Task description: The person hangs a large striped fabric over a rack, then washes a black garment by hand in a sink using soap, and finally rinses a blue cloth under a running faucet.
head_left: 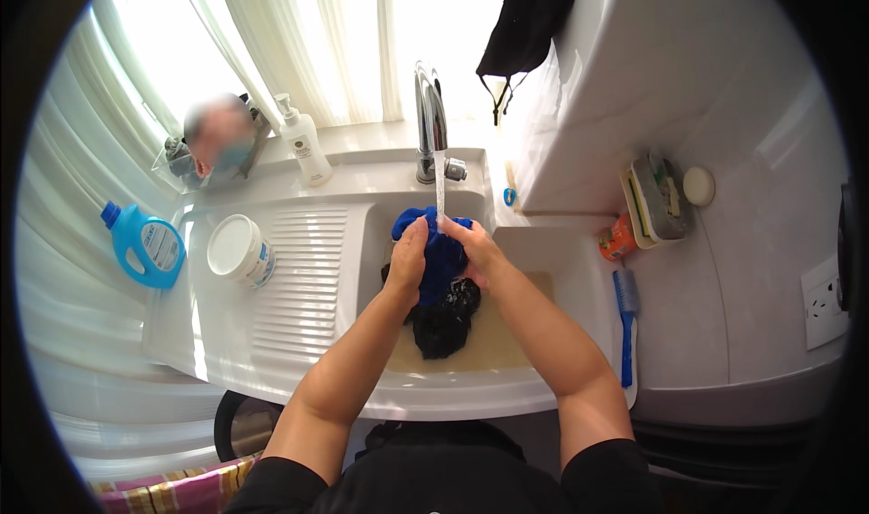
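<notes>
Under the running faucet (428, 116), both hands hold a wet blue cloth garment (442, 274) over the sink basin (584, 283). My left hand (407, 262) presses its left side with the fingers together. My right hand (480, 253) grips the upper right side, close to where the water stream (440, 184) lands. Below the blue cloth hangs a bunched black cloth (444, 328) with some suds on it, its lower end at the cloudy water (502, 342). Whether the two cloths are one piece cannot be told.
Left of the basin, a white tub (237, 247) stands by the ribbed washboard (299, 279), with a blue detergent bottle (145, 245) beyond. A pump bottle (304, 143) stands behind. At right are a blue brush (625, 328), an orange container (617, 237) and a caddy (659, 202).
</notes>
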`<action>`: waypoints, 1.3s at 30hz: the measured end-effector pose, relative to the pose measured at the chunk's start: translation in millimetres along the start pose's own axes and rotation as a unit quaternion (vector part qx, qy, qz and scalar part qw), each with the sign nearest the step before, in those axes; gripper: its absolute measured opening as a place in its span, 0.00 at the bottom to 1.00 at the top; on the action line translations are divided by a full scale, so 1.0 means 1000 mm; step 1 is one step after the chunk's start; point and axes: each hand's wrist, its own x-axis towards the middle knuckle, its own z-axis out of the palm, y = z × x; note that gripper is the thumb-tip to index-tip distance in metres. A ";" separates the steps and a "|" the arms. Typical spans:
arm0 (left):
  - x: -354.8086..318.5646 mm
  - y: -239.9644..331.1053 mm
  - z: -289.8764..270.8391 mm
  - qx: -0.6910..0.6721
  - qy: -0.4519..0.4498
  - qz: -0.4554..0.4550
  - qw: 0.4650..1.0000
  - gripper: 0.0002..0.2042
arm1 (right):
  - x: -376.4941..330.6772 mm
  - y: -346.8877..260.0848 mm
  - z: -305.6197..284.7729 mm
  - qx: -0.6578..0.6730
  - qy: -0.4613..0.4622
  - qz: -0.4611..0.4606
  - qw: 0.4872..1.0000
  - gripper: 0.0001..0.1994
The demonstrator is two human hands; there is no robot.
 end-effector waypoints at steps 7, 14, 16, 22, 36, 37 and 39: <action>-0.025 0.016 0.001 -0.013 0.069 -0.232 0.970 0.42 | -0.009 0.009 -0.009 0.137 0.082 -0.105 0.982 0.24; 0.003 -0.023 -0.013 -0.237 0.005 -0.308 0.921 0.27 | -0.033 0.000 -0.001 0.107 -0.137 -0.057 0.983 0.25; 0.010 -0.036 -0.010 -0.301 0.027 -0.263 0.916 0.18 | -0.023 0.008 -0.010 0.101 -0.060 -0.130 0.985 0.29; -0.005 -0.038 0.001 -0.195 0.109 -0.158 0.962 0.19 | -0.032 0.045 0.002 0.041 0.045 -0.003 0.998 0.38; -0.029 -0.018 0.003 -0.257 0.038 -0.283 0.923 0.42 | -0.017 0.075 0.002 -0.270 0.080 -0.444 0.851 0.24; -0.022 -0.031 0.002 -0.255 0.081 -0.268 0.925 0.39 | -0.020 0.078 0.006 -0.298 0.097 -0.471 0.825 0.25; -0.006 -0.069 -0.005 -0.269 0.088 -0.149 0.947 0.28 | -0.017 0.088 0.008 -0.304 0.153 -0.449 0.827 0.22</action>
